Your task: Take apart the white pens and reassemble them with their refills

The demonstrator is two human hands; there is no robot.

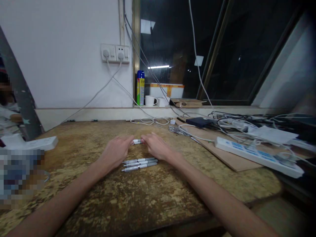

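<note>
Between my two hands is a short visible stretch of white and silver pens (137,142), perhaps two side by side. At their left end, the fingers of my left hand (116,150) are closed on them. My right hand (156,146) is closed round the opposite end, so both ends are hidden. Just nearer to me, several similar white and grey pens (139,164) lie side by side on the worn wooden table (138,200), pointing roughly left to right.
A white power strip (259,157) and a brown board (222,151) lie at the right among tangled cables. Another white strip (43,143) is at the left. A spray can (140,88) and a white mug (149,100) stand on the windowsill.
</note>
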